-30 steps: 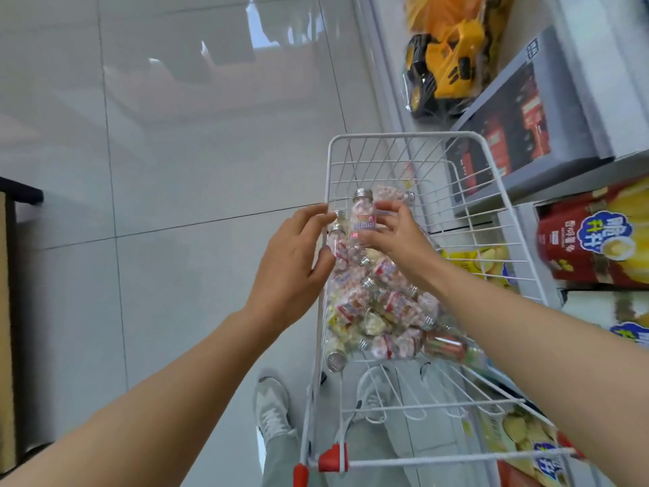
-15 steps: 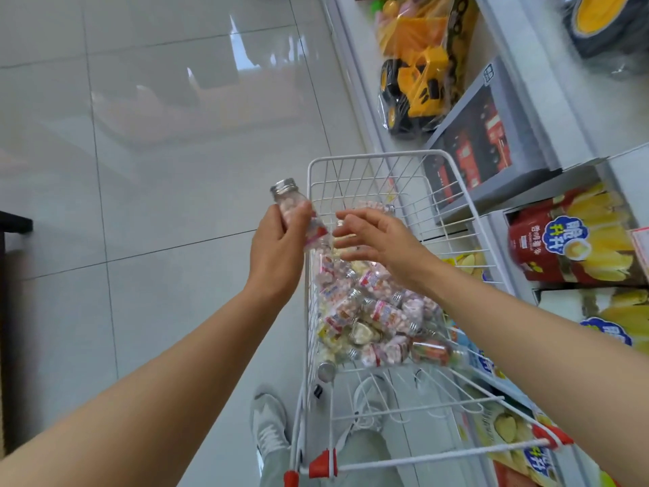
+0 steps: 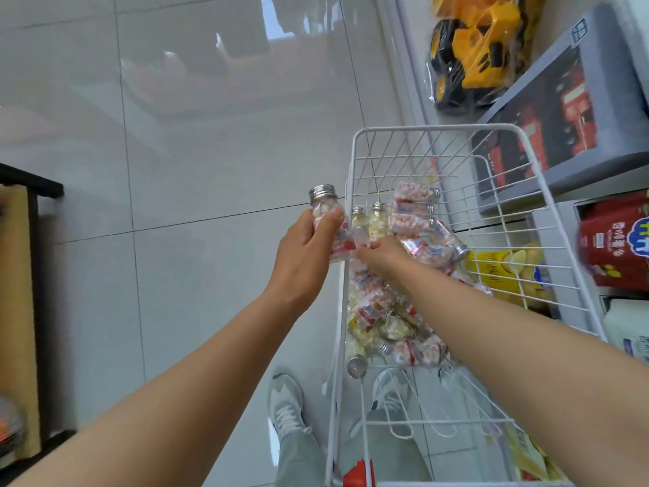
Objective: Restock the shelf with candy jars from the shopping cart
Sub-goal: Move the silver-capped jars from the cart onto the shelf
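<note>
1. The left hand (image 3: 305, 256) grips one candy jar (image 3: 323, 209) upright, just left of the cart (image 3: 432, 127) rim; fingers hide its lower body.
2. The right hand (image 3: 381, 254) is inside the cart, on the jar pile (image 3: 382, 311). Its fingers are blurred, so its grip cannot be determined.

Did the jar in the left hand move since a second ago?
Yes. The jar went left, from over the cart to outside its left rim, held by the left hand.

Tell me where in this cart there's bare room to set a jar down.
Bare wire floor shows at the far end of the cart, between its front wall and the jar pile, and at the near end, between the pile and the red-capped handle. The middle is crowded with jars, where the right hand reaches.
</note>
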Demonstrator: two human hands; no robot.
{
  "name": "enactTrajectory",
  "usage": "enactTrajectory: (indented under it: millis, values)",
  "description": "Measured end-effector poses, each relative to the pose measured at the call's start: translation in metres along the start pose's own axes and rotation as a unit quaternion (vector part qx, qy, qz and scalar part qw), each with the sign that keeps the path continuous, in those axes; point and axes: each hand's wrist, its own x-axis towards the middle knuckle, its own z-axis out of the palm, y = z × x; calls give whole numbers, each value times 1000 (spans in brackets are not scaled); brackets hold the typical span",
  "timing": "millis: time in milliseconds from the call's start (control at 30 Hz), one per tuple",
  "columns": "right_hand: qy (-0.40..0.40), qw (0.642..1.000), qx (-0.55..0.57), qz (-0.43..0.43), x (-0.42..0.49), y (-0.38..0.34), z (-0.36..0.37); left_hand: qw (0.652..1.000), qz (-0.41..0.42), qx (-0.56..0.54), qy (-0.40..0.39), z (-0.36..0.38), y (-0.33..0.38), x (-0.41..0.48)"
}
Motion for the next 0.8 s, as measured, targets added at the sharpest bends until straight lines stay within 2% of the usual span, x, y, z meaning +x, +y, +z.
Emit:
enactTrajectory:
  millis: [233, 367, 467, 600, 800]
  values:
    - [21, 999, 25, -12, 0, 0, -6, 1000, -4, 16, -13, -2, 4, -1]
    - [-51, 997, 55, -13, -5, 7, -15, 999, 0, 49, -13, 0, 10, -6]
    - [-94, 988, 105, -53, -22, 6, -32, 995, 22, 96, 3, 4, 19, -9]
    - [-96, 976, 163, -109, -50, -2, -70, 990, 68, 123, 18, 15, 51, -15]
    - [-57, 945, 245, -207, -103, -32, -134, 989, 109, 87, -39, 44, 111, -16]
